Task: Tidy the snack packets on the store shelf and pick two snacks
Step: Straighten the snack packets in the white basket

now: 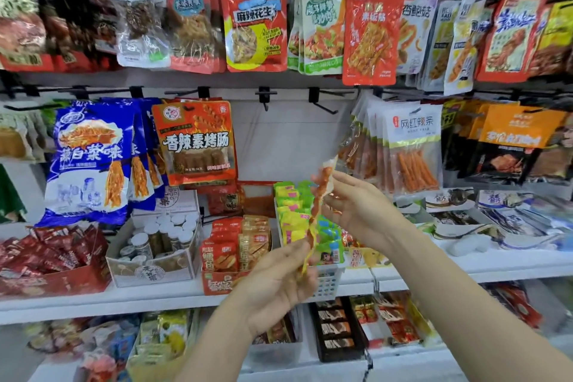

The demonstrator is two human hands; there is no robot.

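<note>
snack packet (319, 205) pinched between left hand (279, 285) and right hand (356, 205).

The left hand (273, 282) is pinching the lower end of a long, thin snack packet (317, 211) seen edge-on, while the right hand (356, 205) is holding its upper end. The packet is standing nearly upright, tilted slightly right at the top, in front of a white basket (328, 281) that is holding green and yellow packets (293, 211). The basket is resting on the white shelf (465, 263). Left of it, an orange carton (217, 284) is holding red packets. Above, an orange hanging packet (195, 143) is hanging beside blue packets (90, 158), with two bare hooks (322, 105) to its right.
</note>
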